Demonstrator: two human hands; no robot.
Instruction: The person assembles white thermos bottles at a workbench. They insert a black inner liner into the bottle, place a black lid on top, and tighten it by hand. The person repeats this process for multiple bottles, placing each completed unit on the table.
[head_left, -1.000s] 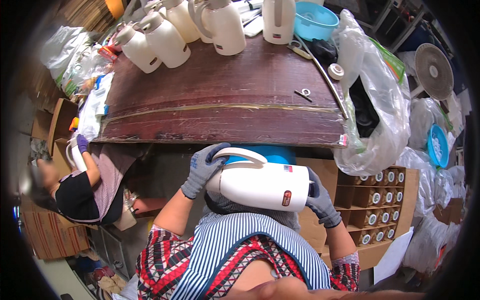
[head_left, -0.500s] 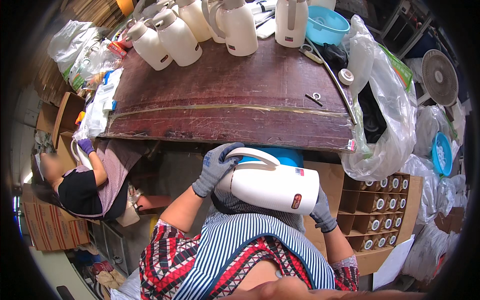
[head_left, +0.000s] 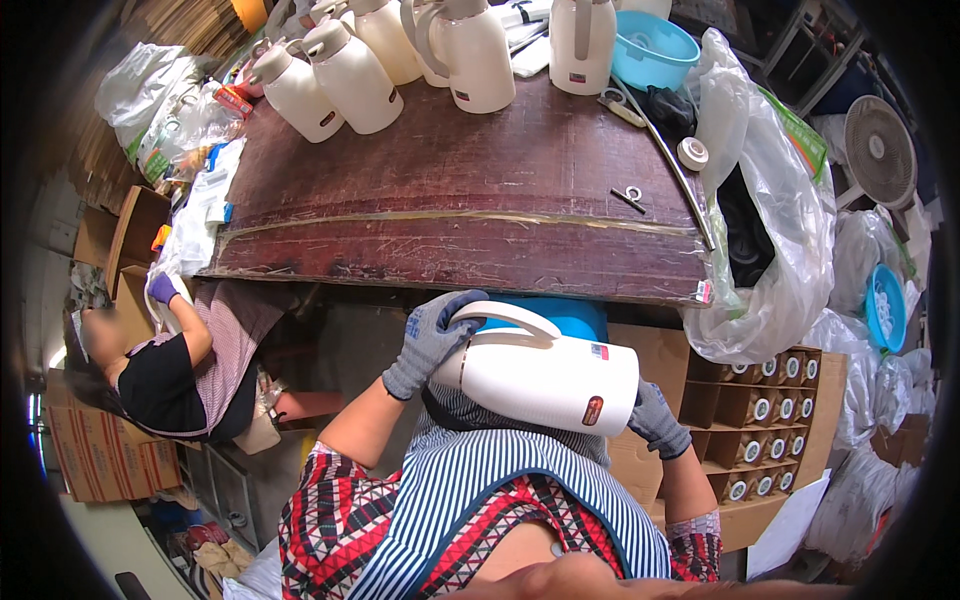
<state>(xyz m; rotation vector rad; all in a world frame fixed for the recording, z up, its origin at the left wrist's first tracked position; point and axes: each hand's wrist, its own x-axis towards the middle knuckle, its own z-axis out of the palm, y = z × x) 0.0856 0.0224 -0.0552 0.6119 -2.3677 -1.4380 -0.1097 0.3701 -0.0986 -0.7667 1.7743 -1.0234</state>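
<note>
A white vacuum jug (head_left: 545, 380) lies on its side in front of my apron, its base to the right. My left hand (head_left: 437, 340), in a grey knit glove, is closed around its lid end and the top of the handle. At the base is my right hand (head_left: 656, 421), also gloved, its fingers curled against the bottom edge and partly hidden behind it. The jug's handle points up toward the table, and a dark oval label shows on its lower side. Behind the jug is a bright blue surface (head_left: 585, 315), partly covered.
Several white jugs (head_left: 480, 60) stand along the far side of the brown table (head_left: 450, 180). A blue basin (head_left: 655, 55) is at the back right. On my right sits a divided carton (head_left: 700, 405) with capped items. Another person (head_left: 165, 370) works at the left.
My right hand has shifted slightly right at the jug's base, showing more of its fingers. The jug's base end has dipped a little. The other person's gloved hand has moved slightly.
</note>
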